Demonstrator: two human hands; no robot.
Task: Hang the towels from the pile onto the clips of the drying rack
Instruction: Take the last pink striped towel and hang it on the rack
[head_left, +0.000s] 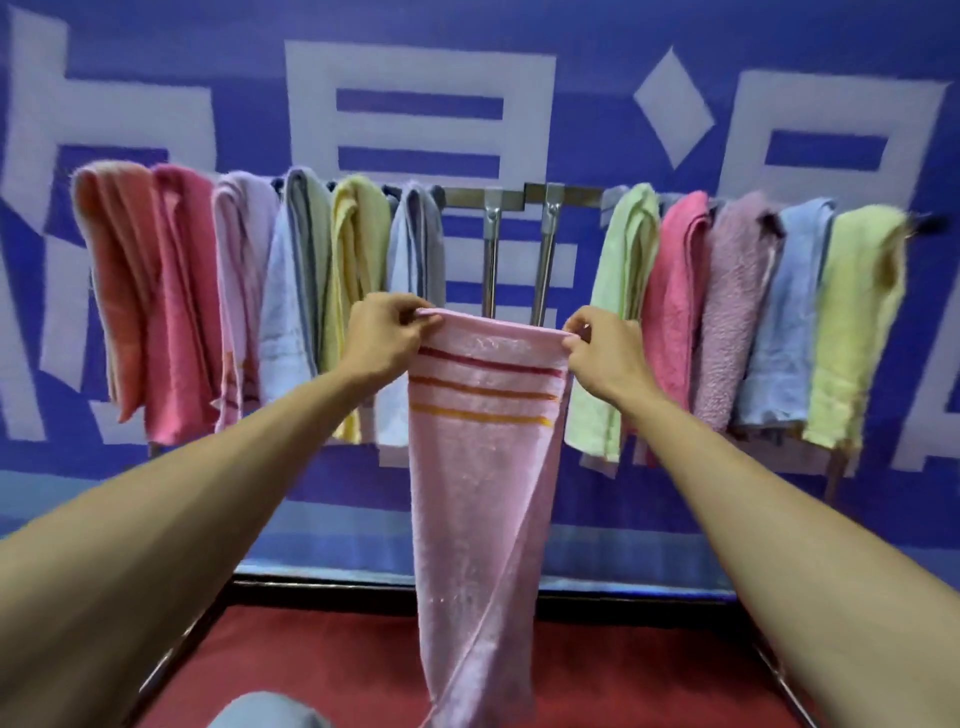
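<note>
1. The left hand (382, 332) and right hand (602, 345) each kept a pinching grip on a top corner of the pink striped towel (480, 467).
2. It hung before the drying rack (519, 196), between two rows of hung towels (176, 291).
3. The blue banner (415, 73) bore large white characters, cropped and unreadable.

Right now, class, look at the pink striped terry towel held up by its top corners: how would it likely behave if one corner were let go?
The pink striped terry towel is probably floppy: it hangs limp and narrows below the left hand and right hand. Released at one corner, it would likely swing and droop. It seems light, since fingertip pinches hold it.
</note>
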